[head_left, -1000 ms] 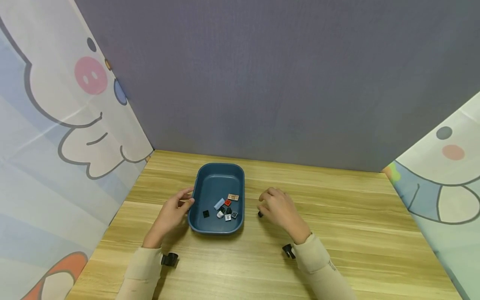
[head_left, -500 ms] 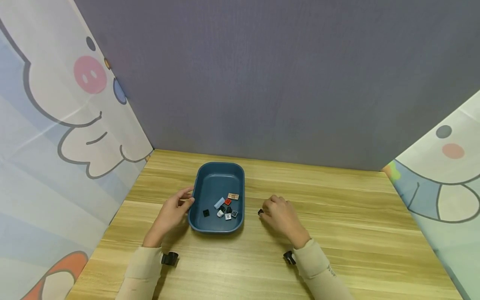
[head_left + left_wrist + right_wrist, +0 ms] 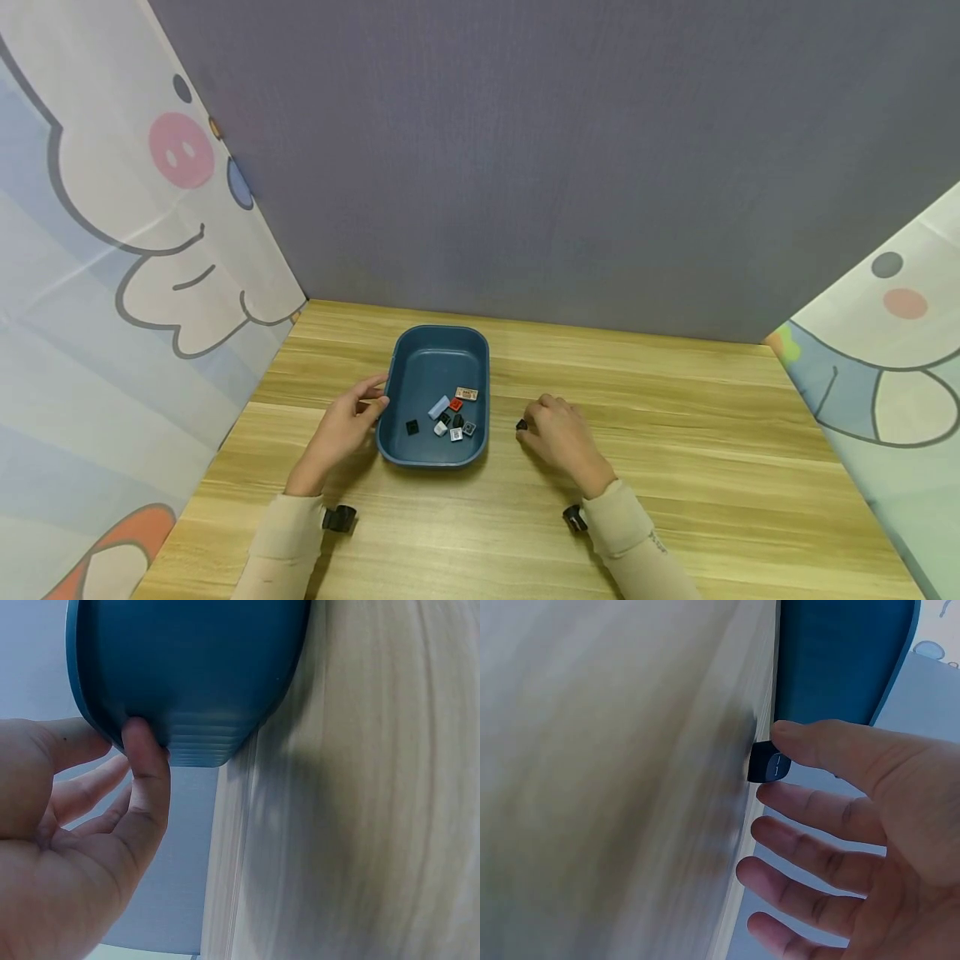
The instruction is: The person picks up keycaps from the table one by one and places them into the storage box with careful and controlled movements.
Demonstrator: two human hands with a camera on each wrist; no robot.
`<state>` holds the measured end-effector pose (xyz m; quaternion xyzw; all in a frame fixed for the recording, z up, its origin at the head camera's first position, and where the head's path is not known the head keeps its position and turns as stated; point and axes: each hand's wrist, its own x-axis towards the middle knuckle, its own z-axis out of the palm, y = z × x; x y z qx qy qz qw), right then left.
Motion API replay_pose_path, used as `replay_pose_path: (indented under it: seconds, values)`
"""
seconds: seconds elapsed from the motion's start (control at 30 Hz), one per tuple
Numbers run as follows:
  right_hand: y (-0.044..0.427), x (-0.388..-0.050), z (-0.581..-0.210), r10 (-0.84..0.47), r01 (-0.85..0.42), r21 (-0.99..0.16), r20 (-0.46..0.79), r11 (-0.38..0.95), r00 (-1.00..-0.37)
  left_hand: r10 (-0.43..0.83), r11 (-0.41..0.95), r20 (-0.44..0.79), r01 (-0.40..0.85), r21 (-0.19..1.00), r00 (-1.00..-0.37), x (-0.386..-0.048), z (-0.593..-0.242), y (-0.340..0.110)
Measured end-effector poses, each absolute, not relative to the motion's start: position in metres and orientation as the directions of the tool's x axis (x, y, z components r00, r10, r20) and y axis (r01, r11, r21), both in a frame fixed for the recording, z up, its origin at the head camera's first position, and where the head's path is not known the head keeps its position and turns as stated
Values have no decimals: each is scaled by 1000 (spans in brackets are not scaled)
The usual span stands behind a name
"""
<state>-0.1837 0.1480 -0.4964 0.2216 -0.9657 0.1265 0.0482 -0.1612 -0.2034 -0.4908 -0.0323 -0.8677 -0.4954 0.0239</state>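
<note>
A dark blue tray (image 3: 438,464) stands on the table in the head view, holding several small keycaps. My left hand (image 3: 341,429) holds its left rim; in the left wrist view the thumb (image 3: 148,761) presses against the outer wall. To the right of the tray, my right hand (image 3: 564,437) is at a black keycap (image 3: 521,425) on the table. The right wrist view shows this black keycap (image 3: 768,762) between thumb and index finger, with a marking on one face. The other fingers (image 3: 802,844) of that hand are spread and slightly bent.
In the tray lie a long light blue keycap (image 3: 439,407), a red one (image 3: 455,405), a tan one (image 3: 467,394) and several black, white and grey ones. A grey panel (image 3: 525,167) rises behind the wooden table (image 3: 712,467). Cartoon-printed sheets (image 3: 82,333) hang at both sides.
My right hand has drawn a little towards the table's front, and its fingers have closed in on the black keycap. The left hand and the tray have stayed where they were.
</note>
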Motion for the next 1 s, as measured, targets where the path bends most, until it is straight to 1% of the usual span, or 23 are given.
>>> replay_pose_path:
  seconds: [0.43,0.7,1.0]
  values:
    - [144,-188,-498,-417,-439,-245,139,864,-898,41,483,70,81,872,-997,-161,-492,-204]
    - [144,-189,-496,-424,-451,-258,153,855,-892,44,481,76,88,872,-996,-162,-492,-204]
    - [141,-195,-475,-455,-493,-208,205,845,-867,42,490,71,83,868,-997,-161,-493,-204]
